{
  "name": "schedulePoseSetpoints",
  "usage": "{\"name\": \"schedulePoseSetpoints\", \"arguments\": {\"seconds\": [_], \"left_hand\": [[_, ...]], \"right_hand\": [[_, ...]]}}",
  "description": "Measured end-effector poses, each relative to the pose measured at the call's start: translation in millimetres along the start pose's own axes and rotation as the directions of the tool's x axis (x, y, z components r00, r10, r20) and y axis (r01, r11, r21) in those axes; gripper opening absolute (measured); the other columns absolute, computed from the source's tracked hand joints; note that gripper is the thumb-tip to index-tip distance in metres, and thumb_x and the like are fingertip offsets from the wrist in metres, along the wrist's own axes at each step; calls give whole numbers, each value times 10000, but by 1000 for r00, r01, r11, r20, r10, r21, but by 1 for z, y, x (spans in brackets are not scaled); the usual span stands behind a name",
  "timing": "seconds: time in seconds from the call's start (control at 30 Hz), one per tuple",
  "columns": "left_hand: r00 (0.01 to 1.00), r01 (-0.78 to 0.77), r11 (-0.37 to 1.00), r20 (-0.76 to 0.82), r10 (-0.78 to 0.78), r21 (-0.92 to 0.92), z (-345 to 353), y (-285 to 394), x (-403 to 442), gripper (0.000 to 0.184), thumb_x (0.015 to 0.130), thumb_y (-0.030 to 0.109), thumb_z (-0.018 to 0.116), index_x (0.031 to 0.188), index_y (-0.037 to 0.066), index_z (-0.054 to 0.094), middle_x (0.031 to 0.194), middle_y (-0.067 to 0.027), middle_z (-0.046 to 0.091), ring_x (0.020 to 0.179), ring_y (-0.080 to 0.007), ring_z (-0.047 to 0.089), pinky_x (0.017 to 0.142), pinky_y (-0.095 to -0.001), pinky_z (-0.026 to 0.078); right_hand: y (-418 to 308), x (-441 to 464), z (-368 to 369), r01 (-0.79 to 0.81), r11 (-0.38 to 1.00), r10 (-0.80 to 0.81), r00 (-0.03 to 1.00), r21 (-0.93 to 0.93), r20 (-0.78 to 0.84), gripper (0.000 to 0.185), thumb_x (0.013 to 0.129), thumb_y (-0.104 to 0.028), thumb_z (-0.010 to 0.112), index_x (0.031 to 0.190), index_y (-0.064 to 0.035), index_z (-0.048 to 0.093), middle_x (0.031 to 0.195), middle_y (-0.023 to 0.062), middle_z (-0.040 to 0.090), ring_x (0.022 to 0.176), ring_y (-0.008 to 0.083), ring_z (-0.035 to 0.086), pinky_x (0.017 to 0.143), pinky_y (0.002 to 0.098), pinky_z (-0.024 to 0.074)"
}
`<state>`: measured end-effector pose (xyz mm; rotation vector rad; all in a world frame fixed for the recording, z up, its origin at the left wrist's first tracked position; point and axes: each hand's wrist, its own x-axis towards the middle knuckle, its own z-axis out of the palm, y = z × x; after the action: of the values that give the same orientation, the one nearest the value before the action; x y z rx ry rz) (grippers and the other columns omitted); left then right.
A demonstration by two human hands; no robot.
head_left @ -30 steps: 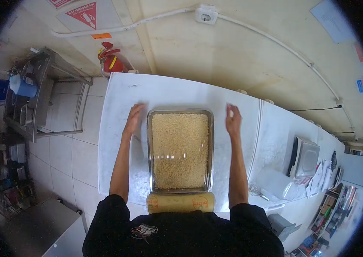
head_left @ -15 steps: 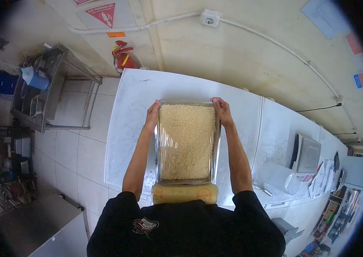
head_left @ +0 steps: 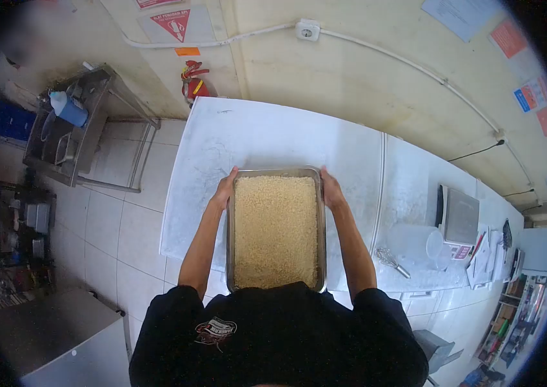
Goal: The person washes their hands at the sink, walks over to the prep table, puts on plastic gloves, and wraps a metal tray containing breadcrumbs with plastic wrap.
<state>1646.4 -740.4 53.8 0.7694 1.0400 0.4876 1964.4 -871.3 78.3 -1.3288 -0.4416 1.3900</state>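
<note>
A rectangular metal tray (head_left: 319, 242) filled with pale, crumbly grains (head_left: 275, 229) sits at the near side of the white worktop, close against my body. My left hand (head_left: 224, 188) grips its left rim near the far corner. On the opposite side, my right hand (head_left: 332, 189) is closed on the rim near the far right corner. My black shirt hides part of the tray's near edge. Whether clear film covers the grains now, I cannot tell. No film roll shows in the current view.
To the right on the worktop (head_left: 273, 126) lie a whisk (head_left: 392, 262), a clear plastic container (head_left: 415, 245), a digital scale (head_left: 459, 216) and papers (head_left: 487, 261). A metal sink stand (head_left: 70, 129) is at left. A fire extinguisher (head_left: 194, 82) hangs behind the worktop's far left corner.
The tray has come nearer to my body, with both hands moving along. The film roll seen at its near edge is out of sight, and the film's glare over the grains is gone.
</note>
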Motion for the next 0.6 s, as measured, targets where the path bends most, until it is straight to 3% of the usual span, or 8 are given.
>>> {"name": "schedulePoseSetpoints", "arguments": {"seconds": [0.03,0.1,0.13,0.2,0.3,0.4,0.5,0.6], "left_hand": [[1000,-5,1000,1,5,4,-3,1,-7,673,869,593,538,1131,-24,597,1035,-94,644,925,-178,606,842,-328,482],[997,35,999,-63,-36,-10,-8,2,-24,674,869,598,535,1106,-28,609,996,-87,650,903,-177,607,826,-330,482],[998,12,1000,-65,-14,-22,-10,5,-28,674,869,598,535,1106,-28,609,996,-87,650,903,-177,607,826,-330,482],[992,-95,995,-89,93,-22,-14,-1,-38,661,869,595,537,1076,-27,622,963,-85,652,885,-173,605,819,-333,480],[993,-88,996,-79,91,31,-29,-10,-39,652,875,590,532,1068,-26,626,974,-90,649,885,-169,600,813,-326,480],[990,-131,991,-49,131,-12,-17,-4,-62,668,873,596,530,1081,-33,619,995,-98,644,890,-176,601,823,-329,480],[982,-171,985,-79,173,29,-5,5,-91,685,871,597,531,1112,-39,605,1038,-111,637,918,-184,604,840,-329,478],[983,-163,987,-78,163,9,-9,1,-100,650,883,582,522,1110,-21,611,1029,-123,648,919,-190,619,828,-332,495]], "right_hand": [[6,-25,0,-150,949,145,989,276,38,570,941,-539,449,1136,-27,607,1072,76,620,987,166,566,853,271,449],[51,-71,-32,-149,982,125,973,-116,-192,691,922,-626,375,1058,-4,645,980,146,656,926,193,612,780,292,475],[61,-99,-56,-136,616,-22,982,-776,-189,760,905,-649,379,795,38,685,744,211,666,768,257,667,693,367,493],[106,-167,-75,-182,126,-289,933,-975,-212,806,914,-596,414,513,85,571,531,266,544,554,387,624,530,497,437],[145,-242,-83,-102,333,24,995,-937,-99,559,827,-421,605,714,126,643,728,356,585,682,402,659,657,489,499],[166,-256,-56,-166,812,77,981,-560,-179,275,804,-147,600,814,119,669,711,154,667,629,177,607,548,363,483],[199,-227,-60,-100,995,103,990,29,-95,247,832,-109,568,881,112,667,777,89,650,608,161,581,536,353,486],[175,-222,-55,-261,959,251,963,-114,-95,389,923,-229,492,1157,75,553,1005,167,648,829,167,613,716,361,526]]}}
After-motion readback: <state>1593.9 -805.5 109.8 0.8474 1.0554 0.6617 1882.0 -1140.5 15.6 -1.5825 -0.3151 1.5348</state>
